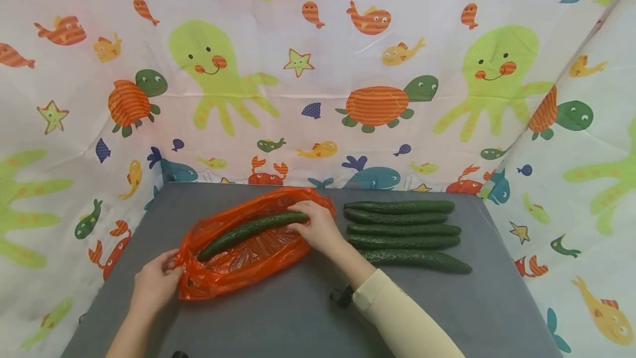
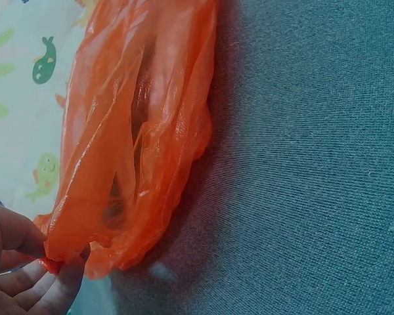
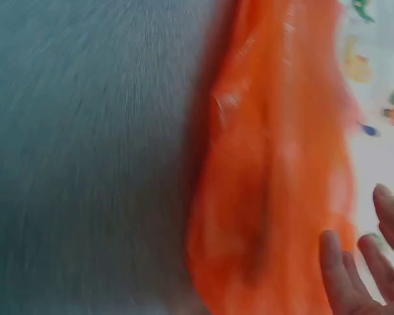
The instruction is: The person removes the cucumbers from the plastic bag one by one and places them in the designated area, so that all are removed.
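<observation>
An orange plastic bag (image 1: 238, 280) lies opened out on the grey table, with a cucumber (image 1: 248, 229) resting lengthwise in its mouth. My left hand (image 1: 156, 280) pinches the bag's near left end between thumb and fingers; the left wrist view shows the plastic (image 2: 118, 164) gathered in that pinch. At the cucumber's far right end is my right hand (image 1: 318, 226), thumb and fingers on either side of the tip. The blurred right wrist view shows its fingers (image 3: 338, 275) spread apart, with nothing visible between them.
Several cucumbers (image 1: 402, 230) lie side by side to the right of the bag. Grey cloth covers the table (image 1: 278, 325). A curtain (image 1: 318, 82) printed with sea animals hangs behind and at both sides. A small dark object (image 1: 180, 354) shows at the bottom edge.
</observation>
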{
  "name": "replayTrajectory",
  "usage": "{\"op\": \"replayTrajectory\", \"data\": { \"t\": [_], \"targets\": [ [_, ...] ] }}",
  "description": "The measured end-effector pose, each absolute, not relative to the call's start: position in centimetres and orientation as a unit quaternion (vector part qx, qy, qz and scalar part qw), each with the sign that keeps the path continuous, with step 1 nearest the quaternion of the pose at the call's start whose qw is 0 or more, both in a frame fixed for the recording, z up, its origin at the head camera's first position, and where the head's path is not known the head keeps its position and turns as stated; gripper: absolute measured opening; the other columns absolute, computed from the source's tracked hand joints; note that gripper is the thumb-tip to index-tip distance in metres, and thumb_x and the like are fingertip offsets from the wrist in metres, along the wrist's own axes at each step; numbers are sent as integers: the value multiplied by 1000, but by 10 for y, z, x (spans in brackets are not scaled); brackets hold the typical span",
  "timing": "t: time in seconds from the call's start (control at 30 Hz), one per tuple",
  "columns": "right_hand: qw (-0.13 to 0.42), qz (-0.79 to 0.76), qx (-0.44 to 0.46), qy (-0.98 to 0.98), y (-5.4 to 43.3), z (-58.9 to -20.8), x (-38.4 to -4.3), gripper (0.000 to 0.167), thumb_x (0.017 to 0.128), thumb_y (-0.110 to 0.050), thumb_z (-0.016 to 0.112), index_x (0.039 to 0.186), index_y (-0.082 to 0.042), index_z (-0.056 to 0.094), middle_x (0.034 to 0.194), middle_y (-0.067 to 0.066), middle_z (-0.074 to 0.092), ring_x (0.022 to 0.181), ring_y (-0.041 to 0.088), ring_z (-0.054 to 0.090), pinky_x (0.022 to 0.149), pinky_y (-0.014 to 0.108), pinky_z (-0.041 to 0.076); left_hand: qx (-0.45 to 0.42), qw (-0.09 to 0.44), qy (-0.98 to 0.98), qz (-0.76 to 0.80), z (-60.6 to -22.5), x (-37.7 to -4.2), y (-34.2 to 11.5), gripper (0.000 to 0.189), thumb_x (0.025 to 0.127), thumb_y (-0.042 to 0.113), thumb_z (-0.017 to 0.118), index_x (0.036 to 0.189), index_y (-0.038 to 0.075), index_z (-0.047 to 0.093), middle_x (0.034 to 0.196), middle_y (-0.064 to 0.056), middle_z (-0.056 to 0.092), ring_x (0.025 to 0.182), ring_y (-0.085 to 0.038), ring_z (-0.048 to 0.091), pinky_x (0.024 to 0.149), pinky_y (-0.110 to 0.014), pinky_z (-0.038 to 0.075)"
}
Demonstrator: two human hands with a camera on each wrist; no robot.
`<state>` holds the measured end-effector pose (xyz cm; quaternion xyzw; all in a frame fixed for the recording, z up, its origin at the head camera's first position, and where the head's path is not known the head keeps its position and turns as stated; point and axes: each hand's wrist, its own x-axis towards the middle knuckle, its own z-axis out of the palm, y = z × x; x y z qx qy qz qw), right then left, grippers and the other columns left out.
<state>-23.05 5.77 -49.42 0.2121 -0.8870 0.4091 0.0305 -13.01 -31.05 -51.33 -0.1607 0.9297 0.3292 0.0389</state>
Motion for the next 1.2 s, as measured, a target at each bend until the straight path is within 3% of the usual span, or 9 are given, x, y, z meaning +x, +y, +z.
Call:
{"op": "replayTrajectory", "data": {
  "t": [0.2,0.4,0.57,0.7,0.93,1.2],
  "targets": [
    [-42,425,179,-886,13,-526,-258,46,90,-12,76,134,-17,67,145,2,58,137,22,51,110,43,44,-141,28,929,341,-515,-127,-313,50,97,20,59,141,-1,53,117,-26,66,97,-34,69,74,-45,58],
    [-65,314,229,-919,-9,-546,-271,47,90,-5,73,136,-15,65,146,6,57,138,28,49,115,43,38,-153,39,925,345,-520,-127,-313,51,96,19,60,142,-2,52,118,-28,66,102,-39,67,75,-46,56],
    [-80,281,219,-931,-18,-554,-269,58,91,-4,72,144,-24,59,148,2,55,141,28,43,113,41,41,-160,46,927,335,-521,-127,-316,52,96,21,61,141,-3,53,117,-28,67,100,-38,69,73,-45,56],
    [-59,259,174,-948,-14,-558,-269,56,90,-13,76,142,-30,60,148,0,55,138,29,45,107,44,46,-156,44,930,330,-519,-132,-311,51,96,20,61,140,-4,54,115,-27,68,99,-37,69,72,-44,57],
    [33,259,174,-950,-10,-557,-264,38,87,-17,78,124,-23,74,124,-2,71,116,25,60,98,36,51,-145,32,932,330,-515,-133,-308,49,96,20,62,139,-3,55,116,-27,68,101,-38,69,74,-45,56],
    [23,302,186,-935,-15,-536,-251,37,84,-13,80,121,-16,76,118,2,73,108,22,62,96,37,47,-142,21,935,324,-509,-131,-314,46,96,19,61,137,-3,57,115,-26,70,100,-37,70,77,-47,56]
  ]
}}
